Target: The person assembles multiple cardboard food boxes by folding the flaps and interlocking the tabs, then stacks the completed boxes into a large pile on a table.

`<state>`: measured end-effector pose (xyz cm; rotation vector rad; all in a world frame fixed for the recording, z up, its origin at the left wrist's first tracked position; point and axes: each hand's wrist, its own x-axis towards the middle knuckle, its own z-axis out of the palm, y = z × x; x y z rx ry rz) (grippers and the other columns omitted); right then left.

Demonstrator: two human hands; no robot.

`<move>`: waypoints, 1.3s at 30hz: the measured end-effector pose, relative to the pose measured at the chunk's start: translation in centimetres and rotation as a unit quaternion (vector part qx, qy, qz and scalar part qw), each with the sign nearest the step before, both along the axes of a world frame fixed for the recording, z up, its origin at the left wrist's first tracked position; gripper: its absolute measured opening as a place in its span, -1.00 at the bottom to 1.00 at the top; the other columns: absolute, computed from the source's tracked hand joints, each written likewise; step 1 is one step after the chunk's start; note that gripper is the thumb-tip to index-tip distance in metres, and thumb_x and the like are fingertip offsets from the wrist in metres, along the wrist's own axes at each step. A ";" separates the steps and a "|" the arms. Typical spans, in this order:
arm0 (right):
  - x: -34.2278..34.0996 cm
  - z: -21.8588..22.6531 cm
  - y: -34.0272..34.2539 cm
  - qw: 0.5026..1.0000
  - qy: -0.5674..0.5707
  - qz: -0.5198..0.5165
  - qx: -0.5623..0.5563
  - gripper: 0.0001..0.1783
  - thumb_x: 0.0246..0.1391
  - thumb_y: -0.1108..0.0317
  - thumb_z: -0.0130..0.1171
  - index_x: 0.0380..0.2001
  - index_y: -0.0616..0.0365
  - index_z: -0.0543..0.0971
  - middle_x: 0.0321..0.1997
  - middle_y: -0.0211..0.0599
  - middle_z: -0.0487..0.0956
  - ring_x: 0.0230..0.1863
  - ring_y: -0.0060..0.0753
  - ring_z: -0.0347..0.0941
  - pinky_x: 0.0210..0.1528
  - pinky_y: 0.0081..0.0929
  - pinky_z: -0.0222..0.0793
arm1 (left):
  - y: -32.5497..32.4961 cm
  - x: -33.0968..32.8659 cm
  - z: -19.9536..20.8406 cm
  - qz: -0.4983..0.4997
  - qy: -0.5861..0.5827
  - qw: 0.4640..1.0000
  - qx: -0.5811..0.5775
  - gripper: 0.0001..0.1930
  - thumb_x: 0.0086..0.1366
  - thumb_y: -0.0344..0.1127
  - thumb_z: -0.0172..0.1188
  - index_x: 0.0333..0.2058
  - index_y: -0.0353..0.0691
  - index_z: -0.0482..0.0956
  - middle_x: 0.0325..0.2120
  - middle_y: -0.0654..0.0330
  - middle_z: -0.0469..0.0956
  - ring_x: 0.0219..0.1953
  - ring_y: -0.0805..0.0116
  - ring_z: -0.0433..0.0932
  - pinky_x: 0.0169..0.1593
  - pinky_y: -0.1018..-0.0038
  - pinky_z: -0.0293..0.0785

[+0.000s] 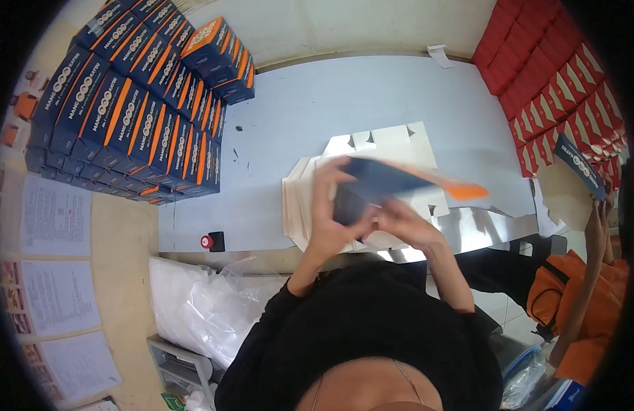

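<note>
Between my hands is a dark blue cardboard box (385,175) with an orange flap, partly folded and smeared by motion. My left hand (326,212) grips its left side, fingers over the upper edge and thumb below. My right hand (407,222) pinches its lower edge near the left thumb; what lies right under the fingertips is hidden. Beneath the box, a stack of flat die-cut cardboard blanks (399,142), pale side up, lies on the light blue-grey table (289,96) close to my body.
Dark blue and orange boxes (135,123) are piled high at the left; red boxes (536,82) at the right. A small red-topped item (207,241) sits at the table's front left edge. A clear plastic bag (200,301) lies below. At right, a co-worker in orange (570,294) holds another blue box.
</note>
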<state>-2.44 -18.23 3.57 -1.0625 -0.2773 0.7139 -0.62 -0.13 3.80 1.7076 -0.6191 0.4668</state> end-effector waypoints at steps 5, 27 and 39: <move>-0.5 -0.6 -2.0 0.730 -0.458 -0.093 -0.499 -0.56 0.04 0.21 0.19 -0.04 0.18 0.41 -0.30 -0.19 0.53 -0.35 -0.16 0.49 -0.18 -0.41 0.35 | 5.2 2.5 -0.1 0.072 0.334 0.808 -0.479 -0.19 0.01 -0.48 0.30 0.21 -0.11 0.03 0.19 0.04 0.09 0.16 0.13 0.16 0.20 0.09 0.15; -0.2 1.7 0.6 0.976 0.154 -0.079 0.133 -0.71 0.07 0.44 0.07 -0.14 0.33 0.44 -0.24 -0.22 0.53 -0.42 -0.38 0.50 -0.50 -0.49 0.38 | 0.6 0.4 -6.8 -0.013 -0.001 1.000 0.001 -0.14 -0.07 -0.39 0.39 0.20 -0.26 0.10 0.20 -0.02 0.13 0.27 0.02 0.06 0.27 0.17 0.03; -0.9 2.6 2.3 0.956 -0.194 -0.042 -0.214 -0.47 0.24 0.33 -0.11 0.21 0.31 0.09 0.19 -0.15 0.22 0.26 -0.32 0.05 0.28 -0.39 -0.09 | -1.1 2.9 -6.2 0.054 -0.083 0.994 0.035 -0.27 0.04 -0.54 0.20 0.20 -0.19 0.12 0.13 -0.05 0.23 0.19 0.05 0.22 0.22 0.23 0.15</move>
